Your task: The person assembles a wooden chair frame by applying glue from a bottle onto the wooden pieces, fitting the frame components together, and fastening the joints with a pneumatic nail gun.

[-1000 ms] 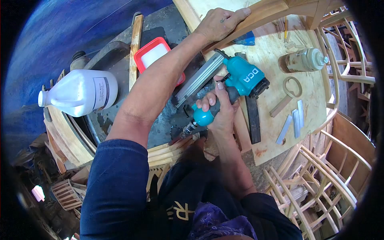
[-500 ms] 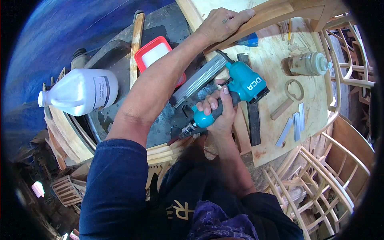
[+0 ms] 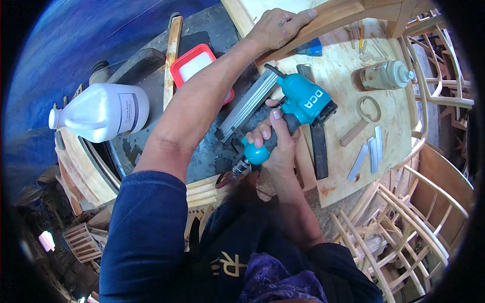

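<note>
At the top, my left hand (image 3: 275, 31) grips the curved edge of a wooden frame (image 3: 333, 20), its thumb lying along the wood. Closed around the dark handle of a teal nail gun (image 3: 304, 98), my right hand (image 3: 281, 141) has its thumb on top and a finger near the trigger. The gun's silver magazine (image 3: 247, 107) slants down to the left, beside my left forearm. A hose fitting hangs at the handle's lower end. Under the gun lies a dark flat bar (image 3: 319, 151) on the plywood.
A white jug (image 3: 106, 112) and a red-rimmed container (image 3: 194, 63) stand at the left. On the plywood (image 3: 333, 187) are a glass jar (image 3: 382, 76), a wooden ring piece (image 3: 369, 108) and metal staple strips (image 3: 373, 154). Chair frames (image 3: 404, 222) stand at the right.
The nail gun in my right hand has shifted slightly left and up, and its magazine has tilted a little. My left hand keeps its hold on the wooden frame.
</note>
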Action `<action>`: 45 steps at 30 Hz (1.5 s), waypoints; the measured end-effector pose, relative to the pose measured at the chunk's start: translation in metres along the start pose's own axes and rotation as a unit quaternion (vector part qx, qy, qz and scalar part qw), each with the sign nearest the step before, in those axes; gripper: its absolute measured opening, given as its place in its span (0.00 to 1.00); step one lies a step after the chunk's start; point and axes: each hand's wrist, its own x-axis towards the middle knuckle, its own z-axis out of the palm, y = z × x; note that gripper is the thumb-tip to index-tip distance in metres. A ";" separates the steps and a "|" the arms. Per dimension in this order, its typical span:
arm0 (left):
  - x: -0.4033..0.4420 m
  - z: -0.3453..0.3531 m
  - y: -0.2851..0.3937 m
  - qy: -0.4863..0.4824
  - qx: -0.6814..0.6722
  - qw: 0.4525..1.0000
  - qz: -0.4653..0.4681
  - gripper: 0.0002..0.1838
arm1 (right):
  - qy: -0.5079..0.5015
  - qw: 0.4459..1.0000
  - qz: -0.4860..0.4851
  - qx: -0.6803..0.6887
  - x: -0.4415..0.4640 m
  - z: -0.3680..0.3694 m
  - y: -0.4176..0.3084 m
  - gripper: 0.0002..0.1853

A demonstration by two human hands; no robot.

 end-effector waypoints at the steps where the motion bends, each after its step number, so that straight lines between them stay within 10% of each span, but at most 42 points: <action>1: 0.000 -0.001 0.002 0.000 0.002 1.000 -0.002 0.44 | 0.002 1.000 -0.004 -0.006 0.002 0.001 0.001 0.15; 30: -0.002 0.000 0.006 0.016 0.013 0.999 -0.046 0.45 | 0.006 0.999 0.021 0.039 -0.019 0.005 -0.011 0.15; 35: 0.004 0.004 -0.010 0.017 0.036 0.999 -0.022 0.40 | -0.033 0.991 0.032 -0.123 -0.082 -0.013 -0.047 0.18; 38: 0.018 0.009 -0.052 0.059 0.291 0.910 0.291 0.27 | -0.007 0.988 -0.006 -0.154 -0.117 -0.019 -0.076 0.21; 45: 0.023 0.007 -0.074 0.041 0.103 0.991 0.073 0.27 | 0.092 0.956 -0.117 -0.252 -0.212 -0.053 -0.153 0.19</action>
